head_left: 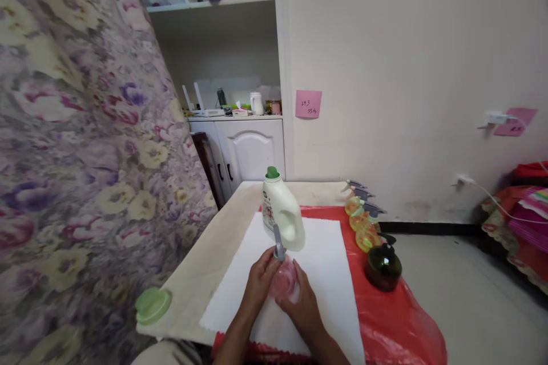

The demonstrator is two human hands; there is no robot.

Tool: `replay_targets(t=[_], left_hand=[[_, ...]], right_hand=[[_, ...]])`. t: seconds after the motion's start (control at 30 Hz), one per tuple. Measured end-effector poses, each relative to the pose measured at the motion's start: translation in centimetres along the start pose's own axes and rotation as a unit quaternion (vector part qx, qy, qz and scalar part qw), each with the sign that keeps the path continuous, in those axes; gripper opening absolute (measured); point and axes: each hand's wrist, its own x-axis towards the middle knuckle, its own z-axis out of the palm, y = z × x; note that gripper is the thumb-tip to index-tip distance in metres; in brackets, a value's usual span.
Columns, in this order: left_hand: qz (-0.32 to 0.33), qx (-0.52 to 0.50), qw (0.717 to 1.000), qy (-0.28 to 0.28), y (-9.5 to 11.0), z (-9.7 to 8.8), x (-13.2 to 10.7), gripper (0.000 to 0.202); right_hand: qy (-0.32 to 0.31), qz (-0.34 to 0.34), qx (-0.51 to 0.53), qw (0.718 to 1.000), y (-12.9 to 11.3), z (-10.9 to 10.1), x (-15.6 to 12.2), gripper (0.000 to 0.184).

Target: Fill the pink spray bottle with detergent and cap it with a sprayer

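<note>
The pink bottle [285,280] is over the white sheet [327,265], though whether it rests there I cannot tell. Its rounded sides could slip if the grip slackened, and uneven twisting might seat the grey top [278,243] crooked. It looks squat and see-through. The left hand [259,278] holds its neck; the right hand [305,303] curls around the body. Beyond stands the jug [282,205]; rightward, yellow bottles [366,238] and a dark bottle [382,271].

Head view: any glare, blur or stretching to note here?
Head view: a bright glint on the dark bottle and sheen on the red sheet; head view, left side: the curtain leans and looks soft, likely wide-angle stretch; head view, lower centre: the pink bottle shows little fine detail.
</note>
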Motion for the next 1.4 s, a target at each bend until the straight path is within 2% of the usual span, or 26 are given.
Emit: replay_targets(t=[0.1, 0.27, 0.43, 0.57, 0.7, 0.8, 0.9, 1.0, 1.07, 1.23, 1.4], left_hand=[[0.007, 0.001, 1.000, -0.001, 0.2, 0.0, -0.1, 0.040], [0.023, -0.004, 1.000, 0.001, 0.2, 0.2, -0.3, 0.040], [0.045, -0.021, 0.999, 0.007, -0.5, 0.4, -0.3, 0.041], [0.057, -0.042, 0.997, 0.006, -1.1, 0.3, -0.6, 0.038], [0.074, -0.073, 0.995, -0.002, -1.7, 0.4, -1.0, 0.039], [0.081, -0.105, 0.991, -0.003, -2.3, 0.6, -1.2, 0.044], [0.084, -0.116, 0.990, 0.001, -2.8, 0.6, -1.5, 0.048], [0.090, -0.102, 0.991, -0.013, -3.0, 0.5, -1.9, 0.053], [0.095, -0.093, 0.991, -0.019, -3.0, 0.4, -2.2, 0.053], [0.091, -0.070, 0.993, 0.011, -3.5, 0.5, -2.5, 0.048], [0.095, -0.075, 0.993, 0.011, -3.9, 0.6, -2.5, 0.047]], right_hand=[[-0.003, -0.006, 0.016, 1.000, -1.1, -0.7, 0.3, 0.079], [0.006, -0.036, 0.043, 0.998, -4.9, -1.8, 2.6, 0.048], [-0.039, -0.058, 0.066, 0.995, -7.7, -1.0, 5.1, 0.038], [-0.077, -0.044, 0.072, 0.993, -8.3, -0.8, 5.4, 0.034], [-0.085, -0.023, 0.066, 0.994, -8.3, -1.2, 5.5, 0.034], [-0.067, -0.014, 0.050, 0.996, -8.2, -1.0, 5.7, 0.026], [-0.015, 0.005, 0.030, 0.999, -7.8, -0.2, 5.7, 0.016], [0.041, 0.027, 0.011, 0.999, -7.1, 0.8, 5.2, 0.020], [0.056, 0.035, 0.007, 0.998, -6.7, 1.2, 4.8, 0.025], [0.018, 0.035, 0.026, 0.999, -6.4, 1.1, 3.7, 0.052], [-0.013, 0.031, 0.045, 0.998, -6.7, 0.7, 3.6, 0.049]])
